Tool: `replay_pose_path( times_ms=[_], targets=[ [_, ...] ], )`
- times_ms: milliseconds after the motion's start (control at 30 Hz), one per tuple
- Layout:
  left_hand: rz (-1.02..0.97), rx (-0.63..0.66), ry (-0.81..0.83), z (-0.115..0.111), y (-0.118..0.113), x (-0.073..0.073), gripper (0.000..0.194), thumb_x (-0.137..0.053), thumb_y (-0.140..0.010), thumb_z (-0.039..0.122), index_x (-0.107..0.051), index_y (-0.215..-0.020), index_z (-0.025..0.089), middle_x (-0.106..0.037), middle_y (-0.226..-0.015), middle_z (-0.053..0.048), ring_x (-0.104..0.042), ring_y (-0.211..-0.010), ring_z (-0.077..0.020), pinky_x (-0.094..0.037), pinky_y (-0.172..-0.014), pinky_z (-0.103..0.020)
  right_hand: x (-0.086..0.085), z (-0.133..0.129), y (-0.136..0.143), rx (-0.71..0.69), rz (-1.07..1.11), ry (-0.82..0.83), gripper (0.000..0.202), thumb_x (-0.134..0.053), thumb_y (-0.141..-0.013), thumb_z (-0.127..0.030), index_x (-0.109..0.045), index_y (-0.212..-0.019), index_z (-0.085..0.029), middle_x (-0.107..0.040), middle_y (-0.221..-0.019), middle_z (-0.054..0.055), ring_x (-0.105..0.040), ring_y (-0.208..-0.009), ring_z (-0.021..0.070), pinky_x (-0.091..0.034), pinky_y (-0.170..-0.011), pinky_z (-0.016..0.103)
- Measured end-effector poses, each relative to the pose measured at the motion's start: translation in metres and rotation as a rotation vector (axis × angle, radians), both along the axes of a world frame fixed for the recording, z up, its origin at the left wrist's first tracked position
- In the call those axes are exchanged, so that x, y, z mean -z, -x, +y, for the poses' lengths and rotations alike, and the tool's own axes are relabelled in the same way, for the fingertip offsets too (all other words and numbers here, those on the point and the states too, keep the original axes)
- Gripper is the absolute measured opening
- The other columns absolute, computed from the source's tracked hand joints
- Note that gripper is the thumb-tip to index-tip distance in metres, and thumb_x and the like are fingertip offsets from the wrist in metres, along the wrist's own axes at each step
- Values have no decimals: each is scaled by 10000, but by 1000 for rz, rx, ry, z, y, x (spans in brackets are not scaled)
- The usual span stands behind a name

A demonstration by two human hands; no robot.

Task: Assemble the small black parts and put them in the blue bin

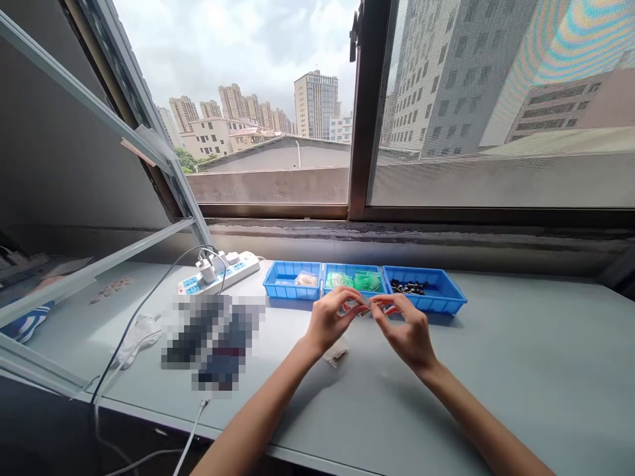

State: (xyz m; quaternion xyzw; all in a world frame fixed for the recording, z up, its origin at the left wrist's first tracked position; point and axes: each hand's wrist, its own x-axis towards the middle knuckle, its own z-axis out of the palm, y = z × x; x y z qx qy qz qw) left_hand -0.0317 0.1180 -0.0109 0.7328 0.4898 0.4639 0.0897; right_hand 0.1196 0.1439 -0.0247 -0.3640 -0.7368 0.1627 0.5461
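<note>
My left hand and my right hand meet fingertip to fingertip above the table, just in front of the blue bins. Both are closed in a pinch around a small greyish piece, too small to name. Behind the fingers shows a red-handled thing, mostly hidden by my hands. On the tabletop below my left hand lies a small clear bag with something brownish in it.
Three bins line the back: a left bin with clear and pale packets, a middle bin with green pieces, and a right bin with black parts. A power strip, blurred dark objects and cables lie left.
</note>
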Motion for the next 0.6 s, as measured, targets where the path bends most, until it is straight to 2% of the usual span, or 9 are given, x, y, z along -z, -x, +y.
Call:
replay_pose_path(
  times_ms=[100, 167, 433, 600],
  targets=[
    [-168, 8, 176, 2, -1, 0, 133, -586, -803, 331, -618, -773, 205, -665, -768, -5, -595, -691, -129, -473, -637, -229, 1, -1, 0, -2, -1, 101, 223, -502, -801, -374, -650, -756, -212, -674, -746, 50, -611, -673, 186, -491, -569, 298],
    [-237, 4, 223, 3, -2, 2, 125, -604, -781, 320, -620, -785, 196, -660, -742, -3, -578, -655, -124, -447, -598, -222, 2, -1, 0, -6, -10, 135, 239, -498, -793, -392, -650, -767, -210, -671, -733, 45, -612, -662, 184, -492, -579, 299],
    [-293, -41, 250, 1, -5, 3, 178, -610, -769, 351, -608, -855, 195, -616, -664, 27, -483, -562, -100, -371, -548, -221, 3, -3, 1, -59, 6, 269, 275, -515, -762, -459, -610, -803, -204, -644, -645, 27, -609, -588, 173, -489, -512, 269],
    [-318, -63, 275, -1, -7, -2, 239, -637, -743, 377, -590, -899, 203, -607, -671, 39, -457, -551, -96, -361, -551, -224, 8, -1, 2, -116, 120, 410, 345, -550, -735, -518, -563, -836, -189, -630, -621, 34, -590, -558, 173, -476, -466, 267]
  ],
)
